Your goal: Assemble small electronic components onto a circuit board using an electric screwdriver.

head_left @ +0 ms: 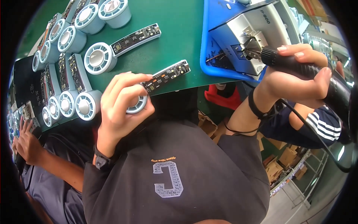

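My left hand [121, 99] is wrapped round the round head of a light-blue handheld fan body [167, 76]. Its handle points up and to the right, with a dark circuit board exposed along it. In my right hand [302, 78] is a black electric screwdriver [287, 63], its cable trailing below. The screwdriver's front end is at the metal mouth of a white screw feeder [257, 28]; the bit's very tip is hard to make out. Just beyond my left hand, another fan body [99, 58] lies on the green table [175, 41], board facing up.
Several similar fan bodies [82, 106] stand in rows at the left. The feeder sits in a blue tray [204, 56] holding dark screws [218, 59]. A co-worker's hand [28, 143] is at far left. Below the table's edge is a red object [223, 98]; cardboard boxes [287, 156] fill a rack.
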